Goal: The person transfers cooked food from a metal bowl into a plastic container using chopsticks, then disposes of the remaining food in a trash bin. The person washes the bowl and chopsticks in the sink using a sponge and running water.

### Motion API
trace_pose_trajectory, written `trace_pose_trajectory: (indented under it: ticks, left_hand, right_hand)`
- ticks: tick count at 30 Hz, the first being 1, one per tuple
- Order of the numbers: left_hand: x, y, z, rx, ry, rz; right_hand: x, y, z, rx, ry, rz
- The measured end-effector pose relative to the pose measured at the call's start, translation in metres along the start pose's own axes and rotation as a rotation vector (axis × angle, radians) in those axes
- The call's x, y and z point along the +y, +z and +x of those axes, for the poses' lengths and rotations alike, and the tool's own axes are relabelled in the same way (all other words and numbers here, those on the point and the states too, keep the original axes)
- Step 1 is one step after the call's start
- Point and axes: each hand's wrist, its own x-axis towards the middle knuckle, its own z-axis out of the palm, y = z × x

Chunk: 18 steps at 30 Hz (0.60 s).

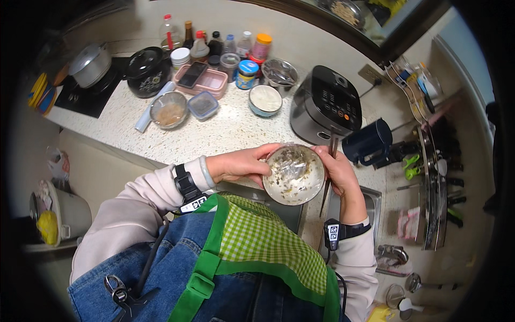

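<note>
A bowl (293,196) with a pale inside is held up in front of me, tilted so its inside faces me. Dark and greenish food bits are scattered over it, and shiny clear film (298,168) bunches towards its far side. My left hand (246,163) grips the bowl's left edge, its thumb reaching over the rim. On the opposite edge, my right hand (341,171) supports the bowl and also keeps a pair of dark chopsticks (333,145) in its grasp. The chopsticks run along the right of the bowl.
A rice cooker (326,106) and a dark blue jug (372,139) stand beyond my right hand. Behind the bowl are a bowl of white food (265,99), a film-covered bowl (169,110) and a small lidded box (203,105). The sink (376,197) lies at right.
</note>
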Motion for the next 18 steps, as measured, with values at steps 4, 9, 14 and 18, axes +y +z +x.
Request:
trace_pose_trajectory:
  ticks: [4, 9, 14, 18]
  left_hand:
    - [-0.002, -0.007, -0.021, 0.101, 0.064, -0.105]
    - [-0.006, -0.018, -0.029, 0.116, 0.096, -0.188]
    - [-0.013, -0.023, -0.023, 0.112, 0.135, -0.344]
    - [-0.014, -0.027, -0.012, 0.055, 0.123, -0.351]
  right_hand:
    - [0.002, 0.013, 0.016, -0.087, 0.111, 0.027]
    - [0.007, 0.014, 0.023, -0.158, 0.033, 0.050]
    - [0.011, 0.008, 0.020, -0.192, 0.056, 0.094]
    - [0.014, 0.011, 0.015, -0.118, 0.027, 0.101]
